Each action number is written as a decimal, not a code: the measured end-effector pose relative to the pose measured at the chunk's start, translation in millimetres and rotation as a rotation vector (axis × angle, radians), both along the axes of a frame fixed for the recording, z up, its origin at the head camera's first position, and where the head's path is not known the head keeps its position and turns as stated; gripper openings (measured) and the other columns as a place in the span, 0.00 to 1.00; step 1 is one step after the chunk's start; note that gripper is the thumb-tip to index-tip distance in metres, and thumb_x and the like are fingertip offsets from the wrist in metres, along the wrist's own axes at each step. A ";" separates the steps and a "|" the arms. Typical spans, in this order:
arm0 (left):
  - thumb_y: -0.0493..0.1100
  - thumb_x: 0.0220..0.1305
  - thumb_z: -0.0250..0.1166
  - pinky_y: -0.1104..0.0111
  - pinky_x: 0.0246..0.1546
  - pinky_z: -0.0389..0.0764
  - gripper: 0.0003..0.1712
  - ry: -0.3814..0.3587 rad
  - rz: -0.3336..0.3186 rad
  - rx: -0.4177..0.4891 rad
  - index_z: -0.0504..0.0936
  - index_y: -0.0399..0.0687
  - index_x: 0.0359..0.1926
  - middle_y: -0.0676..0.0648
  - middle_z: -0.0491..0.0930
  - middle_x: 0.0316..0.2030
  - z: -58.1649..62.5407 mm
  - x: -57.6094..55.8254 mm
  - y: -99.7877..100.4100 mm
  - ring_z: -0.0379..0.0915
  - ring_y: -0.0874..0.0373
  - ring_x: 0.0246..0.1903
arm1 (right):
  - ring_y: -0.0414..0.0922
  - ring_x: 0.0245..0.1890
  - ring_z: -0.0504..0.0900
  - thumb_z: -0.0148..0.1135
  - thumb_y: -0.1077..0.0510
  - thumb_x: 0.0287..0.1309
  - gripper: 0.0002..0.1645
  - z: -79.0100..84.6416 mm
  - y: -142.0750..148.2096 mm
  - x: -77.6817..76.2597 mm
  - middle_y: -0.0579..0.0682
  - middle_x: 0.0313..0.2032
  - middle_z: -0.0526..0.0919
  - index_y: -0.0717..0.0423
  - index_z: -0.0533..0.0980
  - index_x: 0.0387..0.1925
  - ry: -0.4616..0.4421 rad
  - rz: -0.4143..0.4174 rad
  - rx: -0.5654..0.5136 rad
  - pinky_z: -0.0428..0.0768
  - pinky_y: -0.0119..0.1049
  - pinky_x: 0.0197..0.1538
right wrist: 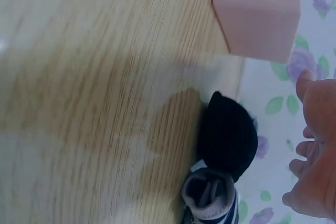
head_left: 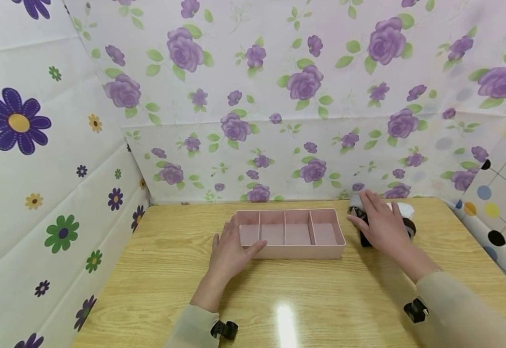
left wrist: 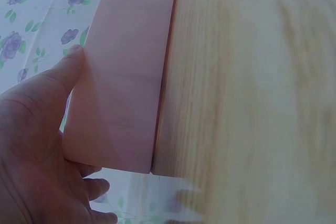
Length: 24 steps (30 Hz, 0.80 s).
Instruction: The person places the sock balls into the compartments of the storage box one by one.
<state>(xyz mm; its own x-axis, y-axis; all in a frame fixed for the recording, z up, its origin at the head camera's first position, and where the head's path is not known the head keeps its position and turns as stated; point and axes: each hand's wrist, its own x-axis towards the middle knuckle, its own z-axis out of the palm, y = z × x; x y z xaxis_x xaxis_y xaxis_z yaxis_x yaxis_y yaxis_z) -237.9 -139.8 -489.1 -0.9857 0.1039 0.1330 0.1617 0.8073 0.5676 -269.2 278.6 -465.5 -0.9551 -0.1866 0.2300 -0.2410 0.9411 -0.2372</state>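
Observation:
A pink divided storage box (head_left: pixel 296 252) lies lengthwise on the table, its compartments open upward. My left hand (head_left: pixel 228 251) is at its left end, fingers along the end wall and thumb reaching to the front rim. In the left wrist view, the thumb (left wrist: pixel 73 61) touches the rim of the box (left wrist: pixel 123 77). Over rolled cloth bundles right of the box, my right hand (head_left: pixel 381 224) hovers with its fingers extended, holding nothing. The right wrist view shows a black rolled bundle (right wrist: pixel 228 137) and a striped navy-and-grey one (right wrist: pixel 210 195), possibly socks. The hand partly hides the pile in the head view.
A white cloth bundle (head_left: pixel 402 210) sits at the back of the pile. The wooden table (head_left: pixel 313 295) meets a flower-printed curtain (head_left: pixel 274 145) behind the box. Patterned sheets also hang at left (head_left: pixel 61 183) and right (head_left: pixel 502 203).

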 end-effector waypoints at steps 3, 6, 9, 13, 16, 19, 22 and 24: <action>0.77 0.70 0.67 0.30 0.80 0.44 0.68 -0.002 -0.001 -0.001 0.47 0.40 0.90 0.36 0.51 0.87 -0.2 -0.1 -0.6 0.46 0.35 0.85 | 0.71 0.83 0.51 0.58 0.36 0.83 0.53 -1.1 3.4 -4.3 0.72 0.84 0.53 0.67 0.53 0.87 -0.024 -0.005 0.002 0.40 0.77 0.79; 0.77 0.70 0.67 0.30 0.80 0.44 0.68 -0.006 0.000 -0.003 0.47 0.41 0.90 0.37 0.51 0.87 -0.6 0.0 -1.2 0.46 0.35 0.85 | 0.72 0.83 0.53 0.60 0.37 0.83 0.53 -2.8 5.9 -8.9 0.72 0.84 0.53 0.67 0.53 0.87 -0.049 -0.006 0.003 0.40 0.78 0.79; 0.77 0.70 0.67 0.30 0.80 0.44 0.68 -0.008 0.002 -0.004 0.47 0.41 0.90 0.37 0.51 0.87 -0.3 0.4 -1.3 0.46 0.35 0.85 | 0.72 0.83 0.52 0.61 0.38 0.82 0.54 -4.5 8.8 -14.6 0.72 0.84 0.51 0.67 0.51 0.87 -0.089 -0.007 0.000 0.40 0.79 0.78; 0.78 0.70 0.66 0.30 0.80 0.45 0.69 -0.006 0.001 -0.002 0.47 0.40 0.90 0.36 0.52 0.87 -0.8 0.0 -0.5 0.47 0.35 0.85 | 0.73 0.82 0.51 0.62 0.39 0.82 0.55 -6.8 12.3 -22.9 0.73 0.85 0.49 0.67 0.49 0.88 -0.136 -0.008 0.007 0.42 0.79 0.78; 0.78 0.70 0.66 0.30 0.80 0.45 0.69 -0.005 0.001 -0.002 0.47 0.40 0.90 0.36 0.52 0.87 -0.5 -0.1 -0.3 0.47 0.35 0.85 | 0.73 0.82 0.51 0.64 0.41 0.81 0.56 -8.0 14.5 -28.5 0.73 0.85 0.48 0.67 0.48 0.88 -0.165 -0.004 0.007 0.42 0.80 0.77; 0.78 0.70 0.66 0.30 0.80 0.44 0.69 -0.006 0.002 -0.004 0.47 0.41 0.90 0.37 0.51 0.87 0.1 0.2 -0.6 0.46 0.35 0.85 | 0.75 0.81 0.53 0.65 0.43 0.80 0.55 -9.4 16.8 -33.1 0.74 0.85 0.47 0.67 0.49 0.88 -0.187 0.005 0.002 0.43 0.80 0.77; 0.78 0.70 0.66 0.31 0.81 0.44 0.69 -0.008 0.003 -0.008 0.46 0.41 0.90 0.38 0.51 0.87 -0.4 -0.5 -0.6 0.45 0.35 0.85 | 0.76 0.79 0.56 0.66 0.45 0.80 0.53 -12.0 18.5 -37.3 0.75 0.84 0.46 0.66 0.51 0.87 -0.197 0.010 0.008 0.44 0.81 0.76; 0.79 0.70 0.66 0.32 0.81 0.44 0.69 -0.012 0.004 -0.013 0.46 0.42 0.90 0.38 0.51 0.87 -1.2 -1.5 -0.5 0.45 0.36 0.86 | 0.77 0.78 0.59 0.66 0.46 0.80 0.52 -14.3 19.4 -40.1 0.75 0.84 0.47 0.65 0.52 0.87 -0.196 0.014 0.015 0.45 0.82 0.76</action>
